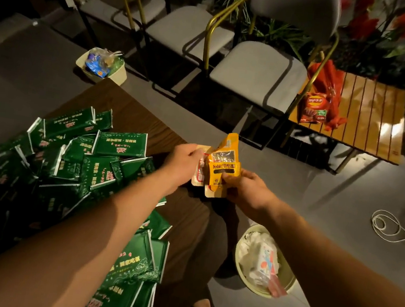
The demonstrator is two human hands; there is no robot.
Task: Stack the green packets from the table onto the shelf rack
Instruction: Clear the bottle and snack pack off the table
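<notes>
Dim room, dark wood counter (188, 216), grey chairs (255, 75) beyond. Both the left hand (185, 161) and right hand (243, 187) pinch yellow snack packets (223, 166); green packets (86, 164) heaped left of the left hand.

Dim, warm light over a grey floor (319, 194). Dark wooden bench (187, 218) at lower left. Beyond it, grey cushioned chairs (255, 75) with brass-coloured frames in a row. To the right, a low slatted wooden table (371, 116), glossy with glare. Behind, green plants (276, 31) and red flowers (363, 22). White cable (385, 225) coiled on the floor at right
</notes>
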